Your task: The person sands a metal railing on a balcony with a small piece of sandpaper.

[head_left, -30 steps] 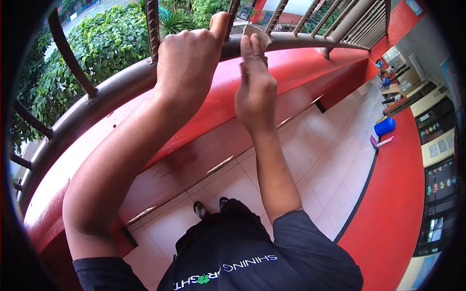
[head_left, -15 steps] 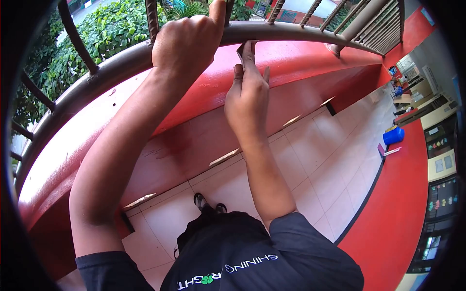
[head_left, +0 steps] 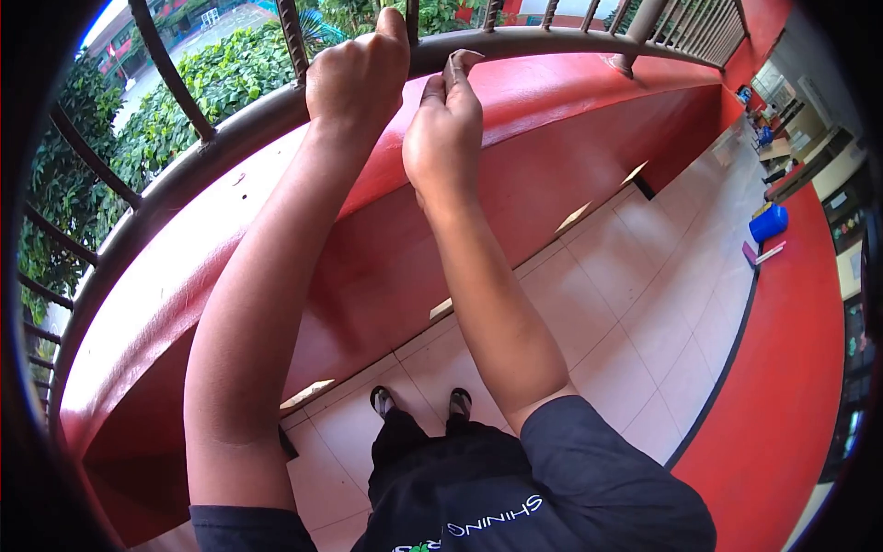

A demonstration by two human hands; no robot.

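My left hand (head_left: 357, 81) is closed at the dark metal railing (head_left: 258, 115), beside an upright twisted bar (head_left: 413, 20); its fingertips are hidden behind the hand. Just right of it, my right hand (head_left: 445, 138) is raised to the underside of the same rail. Its fingers are bent and pressed together, with something thin and dark at their tips, too small to make out. Below both hands runs the glossy red ledge (head_left: 543, 87) of a low wall.
Green bushes (head_left: 230, 78) grow beyond the bars. My feet stand on pale floor tiles (head_left: 598, 267) beside the wall. A blue bin (head_left: 768, 222) stands at the right near a red floor strip (head_left: 782, 368). Tables and other items are farther back.
The view has shifted, and the railing and wall sit differently in it. My right hand's fingers are more bent and nearer my left hand. My feet are farther apart.
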